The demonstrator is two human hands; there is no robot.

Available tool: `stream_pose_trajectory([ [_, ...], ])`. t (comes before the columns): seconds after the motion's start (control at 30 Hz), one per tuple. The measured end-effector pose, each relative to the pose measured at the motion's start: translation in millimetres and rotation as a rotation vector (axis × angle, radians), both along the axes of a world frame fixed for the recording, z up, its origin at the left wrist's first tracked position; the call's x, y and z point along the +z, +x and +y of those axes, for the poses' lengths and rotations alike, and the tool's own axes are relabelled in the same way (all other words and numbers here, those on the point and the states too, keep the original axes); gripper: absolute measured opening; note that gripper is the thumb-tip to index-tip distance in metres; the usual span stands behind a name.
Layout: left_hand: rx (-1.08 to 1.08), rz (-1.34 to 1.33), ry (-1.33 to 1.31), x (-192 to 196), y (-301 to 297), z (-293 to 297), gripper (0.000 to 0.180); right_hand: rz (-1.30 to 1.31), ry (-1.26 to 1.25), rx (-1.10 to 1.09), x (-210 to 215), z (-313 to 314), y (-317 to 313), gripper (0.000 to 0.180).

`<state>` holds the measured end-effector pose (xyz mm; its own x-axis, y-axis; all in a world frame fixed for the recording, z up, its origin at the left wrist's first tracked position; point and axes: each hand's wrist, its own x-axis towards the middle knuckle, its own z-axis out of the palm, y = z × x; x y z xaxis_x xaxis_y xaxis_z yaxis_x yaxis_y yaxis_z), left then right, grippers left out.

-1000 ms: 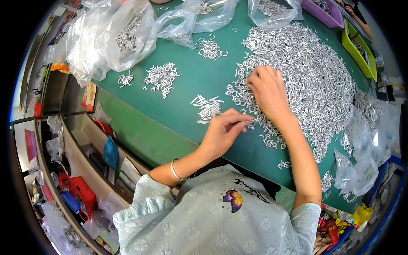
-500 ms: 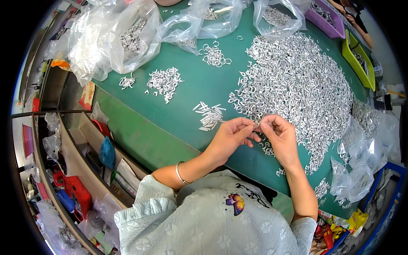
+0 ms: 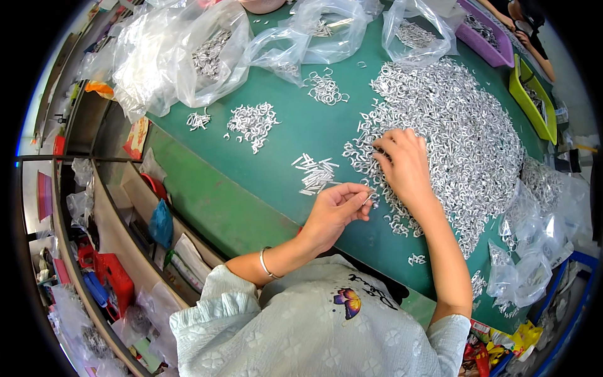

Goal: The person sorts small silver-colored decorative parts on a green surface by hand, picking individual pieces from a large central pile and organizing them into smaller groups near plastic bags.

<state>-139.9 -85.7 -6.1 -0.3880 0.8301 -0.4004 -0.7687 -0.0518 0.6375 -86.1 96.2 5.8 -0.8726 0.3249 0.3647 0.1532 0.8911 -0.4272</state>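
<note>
Left hand point(image 3: 336, 210) pinches a small metal piece point(image 3: 367, 199) beside the sorted bundle point(image 3: 315, 174), while right hand point(image 3: 405, 164) rests, fingers curled, palm-down on the big silver heap point(image 3: 465, 125) on the green table point(image 3: 301, 125).

Bare green table point(image 3: 295, 135) runs open from the left hand point(image 3: 336, 210) toward 11 o'clock, w/ only small obstacles: short pile of straight metal pieces point(image 3: 314, 174) just beside the hand, loose clump point(image 3: 251, 119) farther out, ring cluster point(image 3: 325, 88) at 12. From 12 to 4 o'clock the big heap of metal clips point(image 3: 458, 132) blocks the surface; right hand point(image 3: 402, 166) sits in its edge. Plastic bags point(image 3: 188, 60) wall off the far rim; more bags point(image 3: 534, 251) at 3–4.
</note>
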Motion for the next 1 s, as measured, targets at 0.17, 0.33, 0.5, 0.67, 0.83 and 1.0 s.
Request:
stream_pose_trajectory([
  [0.17, 0.06, -0.007, -0.014, -4, 3, -2, 0.019, -0.236, 0.385, 0.084, 2, -3, -14, 0.007],
  [0.33, 0.11, -0.001, -0.024, -5, 0, -5, 0.019, 0.039, -0.156, -0.058, 7, 11, 7, 0.008],
  [0.5, 0.117, -0.026, 0.001, -9, 0, -5, 0.018, 0.073, -1.047, -0.23, 11, 12, 39, 0.01],
  [0.67, 0.1, -0.084, 0.035, -10, 0, -2, 0.018, 0.058, -1.226, -0.22, 12, 9, 58, 0.013],
  [0.83, 0.103, 0.042, -0.011, 3, -1, 0, 0.019, -0.126, -0.036, -0.245, 13, 1, 75, 0.021],
  [1.0, -0.036, 0.396, 0.02, 20, -31, 6, 0.015, -0.134, -0.128, -0.206, 27, -15, 103, 0.02],
])
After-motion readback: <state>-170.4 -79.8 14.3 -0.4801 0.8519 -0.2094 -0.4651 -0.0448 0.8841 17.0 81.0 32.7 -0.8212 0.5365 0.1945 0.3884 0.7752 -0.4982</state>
